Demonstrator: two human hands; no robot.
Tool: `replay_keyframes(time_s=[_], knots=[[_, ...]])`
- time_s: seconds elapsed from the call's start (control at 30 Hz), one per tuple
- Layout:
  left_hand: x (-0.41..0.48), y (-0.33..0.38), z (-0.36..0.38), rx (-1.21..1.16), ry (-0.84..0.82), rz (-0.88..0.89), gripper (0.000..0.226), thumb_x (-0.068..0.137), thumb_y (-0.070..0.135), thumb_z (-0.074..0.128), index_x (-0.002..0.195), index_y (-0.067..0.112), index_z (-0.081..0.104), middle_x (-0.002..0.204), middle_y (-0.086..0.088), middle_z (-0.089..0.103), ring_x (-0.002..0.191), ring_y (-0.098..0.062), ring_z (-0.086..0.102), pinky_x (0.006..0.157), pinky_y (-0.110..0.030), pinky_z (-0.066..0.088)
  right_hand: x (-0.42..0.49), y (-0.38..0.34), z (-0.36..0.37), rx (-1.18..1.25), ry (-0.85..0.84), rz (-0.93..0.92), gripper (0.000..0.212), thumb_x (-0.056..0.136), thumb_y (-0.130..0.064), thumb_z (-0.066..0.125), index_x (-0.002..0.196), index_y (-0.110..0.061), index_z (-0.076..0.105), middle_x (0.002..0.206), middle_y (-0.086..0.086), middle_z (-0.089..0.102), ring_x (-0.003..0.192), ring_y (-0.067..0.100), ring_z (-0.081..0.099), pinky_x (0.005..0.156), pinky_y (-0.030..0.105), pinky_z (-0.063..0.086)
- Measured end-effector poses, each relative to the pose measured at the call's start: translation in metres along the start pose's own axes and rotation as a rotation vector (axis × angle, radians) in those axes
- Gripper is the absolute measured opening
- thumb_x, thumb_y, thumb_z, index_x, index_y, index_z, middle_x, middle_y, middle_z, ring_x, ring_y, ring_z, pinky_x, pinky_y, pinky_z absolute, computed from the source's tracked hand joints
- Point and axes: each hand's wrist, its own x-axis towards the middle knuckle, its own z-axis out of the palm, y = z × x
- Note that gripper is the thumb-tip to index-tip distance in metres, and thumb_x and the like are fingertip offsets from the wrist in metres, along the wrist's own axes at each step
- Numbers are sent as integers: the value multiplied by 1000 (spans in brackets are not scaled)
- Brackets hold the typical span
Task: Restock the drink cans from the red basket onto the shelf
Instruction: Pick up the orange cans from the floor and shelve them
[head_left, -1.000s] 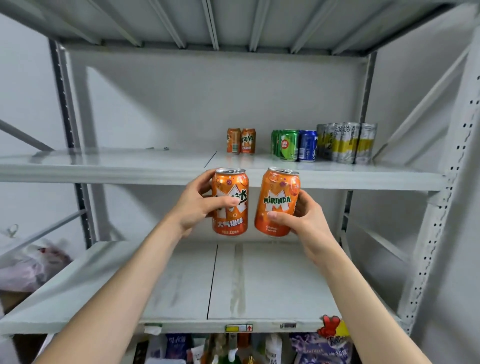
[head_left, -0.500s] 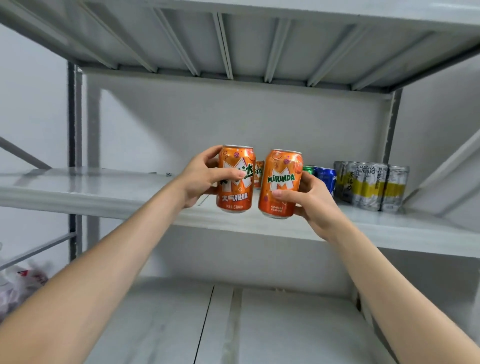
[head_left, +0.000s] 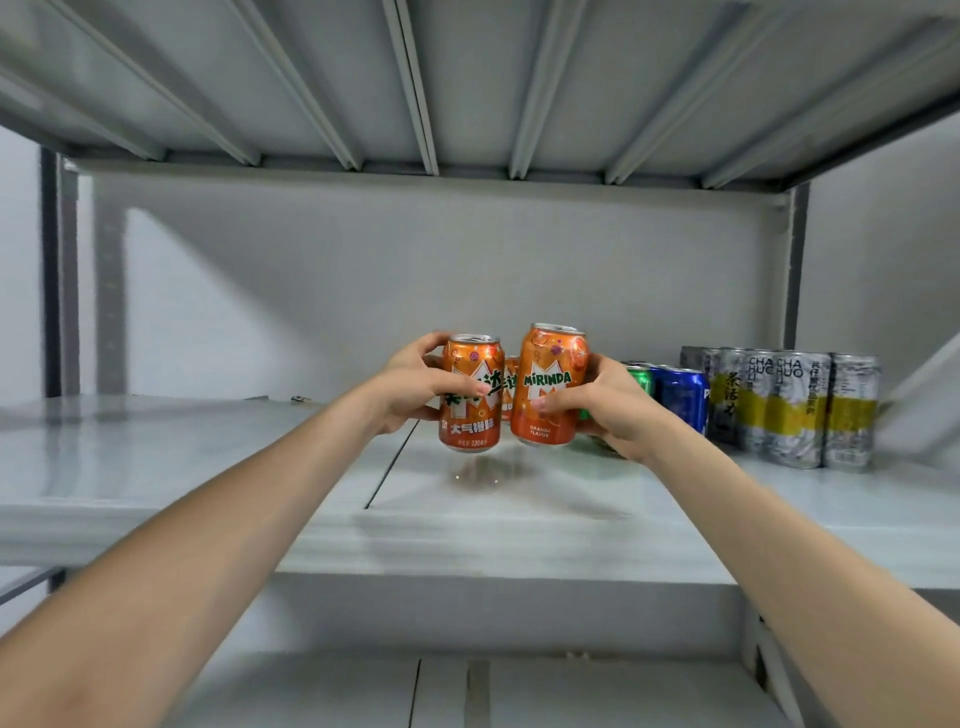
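Reaching forward, left hand (head_left: 415, 387) grips left can (head_left: 470, 431), right hand (head_left: 613, 410) right can (head_left: 548, 358).

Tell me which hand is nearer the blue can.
Right. The right hand, gripping the Mirinda can, is just left of the blue can; the left hand, gripping the other orange can, is farther left.

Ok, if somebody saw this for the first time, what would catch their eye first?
The two bright orange cans side by side in the middle: the Chinese-lettered can gripped by the left hand, the Mirinda can by the right hand, both held just over the grey shelf. After that, the row at the shelf's back right: a green can, a blue can and a cluster of silver-and-yellow cans.
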Motion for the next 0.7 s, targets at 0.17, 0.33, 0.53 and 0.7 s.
replay_keyframes(time_s=[0.17, 0.33, 0.53, 0.7], knots=[[42, -18, -2, 43, -4, -49, 80, 67, 7, 86, 135, 28, 48, 121, -7, 60, 112, -29, 60, 88, -52, 54, 49, 14, 2, -81, 16, 80, 66, 61, -2, 87, 117, -13, 55, 109, 5, 70, 101, 24, 65, 89, 47, 54], [72, -32, 2, 65, -2, -97, 77, 69, 4, 84, 133, 26, 47, 115, -6, 60, 110, -28, 59, 86, -50, 54, 82, 27, 7, -182, 9, 171, 49, 62, -2, 87, 97, -16, 56, 104, 4, 68, 102, 25, 62, 93, 47, 52], [95, -52, -3, 59, -3, -141, 81, 67, 5, 85, 135, 26, 46, 117, -6, 61, 113, -30, 60, 93, -56, 52, 102, 47, 10, -218, -3, 208, 47, 65, 0, 85, 91, -19, 51, 97, 2, 64, 94, 22, 59, 85, 42, 50], [101, -56, -9, 81, -46, -141, 81, 69, 9, 85, 136, 27, 43, 122, -5, 60, 115, -28, 58, 94, -57, 50, 113, 60, 8, -238, -17, 202, 71, 61, -7, 89, 117, -18, 48, 114, 2, 62, 108, 25, 58, 93, 45, 51]])
